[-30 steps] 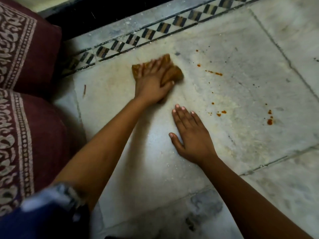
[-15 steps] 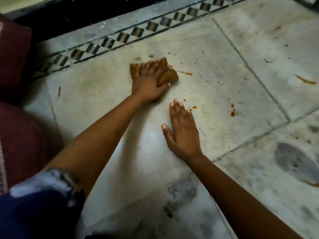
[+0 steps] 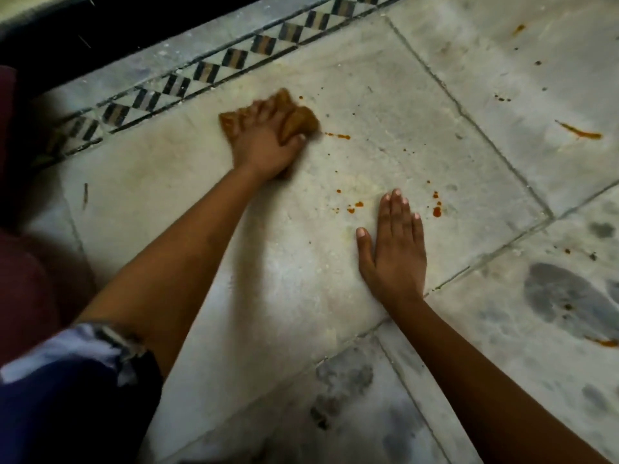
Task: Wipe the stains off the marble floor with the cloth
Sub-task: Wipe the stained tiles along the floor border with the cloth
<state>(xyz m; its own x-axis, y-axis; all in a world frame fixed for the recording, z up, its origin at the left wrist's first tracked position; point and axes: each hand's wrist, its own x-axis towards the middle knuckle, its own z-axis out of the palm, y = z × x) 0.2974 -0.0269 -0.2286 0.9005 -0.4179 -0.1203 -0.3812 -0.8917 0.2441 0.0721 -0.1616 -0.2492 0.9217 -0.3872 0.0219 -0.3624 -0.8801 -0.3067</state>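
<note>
Now: left hand (image 3: pixel 268 145) clamped on brown cloth (image 3: pixel 298 123), pressed to floor (image 3: pixel 385 112) near border (image 3: pixel 234 60). Right hand (image 3: pixel 395 249) flat, fingers together. Stains (image 3: pixel 437 211) right of cloth.

Single view: a wide-angle camera on the person's head, aimed forward and steeply down at the marble floor (image 3: pixel 385 105). It sits close above the floor, with both forearms entering from the bottom edge. The far limit of view is the checkered border strip (image 3: pixel 234 58) at top. No second view is supplied.
</note>
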